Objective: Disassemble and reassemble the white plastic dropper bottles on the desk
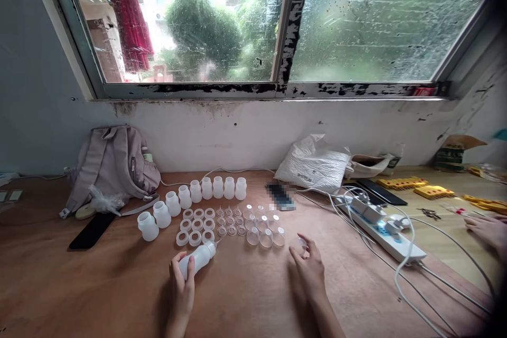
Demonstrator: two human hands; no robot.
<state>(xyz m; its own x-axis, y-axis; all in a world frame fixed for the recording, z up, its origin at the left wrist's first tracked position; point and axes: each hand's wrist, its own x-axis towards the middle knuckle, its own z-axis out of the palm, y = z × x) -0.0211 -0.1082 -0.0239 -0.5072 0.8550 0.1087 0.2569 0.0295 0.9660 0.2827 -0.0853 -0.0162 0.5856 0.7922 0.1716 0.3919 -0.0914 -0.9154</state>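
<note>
My left hand (181, 285) is closed round a white plastic squeeze bottle (199, 257) with a nozzle tip, held tilted with the tip pointing up and right. My right hand (308, 266) pinches a small clear cap (302, 243) just above the wooden table (245, 296). Ahead of my hands stand several white bottles (195, 191) in a curved row. Rows of white rings (197, 224), small nozzles (228, 221) and clear caps (264, 227) lie in front of them.
A beige backpack (113, 163) and a black phone (92, 231) lie at the left. A white bag (312, 166), a blurred phone (280, 196) and a power strip (382, 232) with cables sit to the right. Another person's hand (488, 229) rests at the far right near yellow parts (420, 186).
</note>
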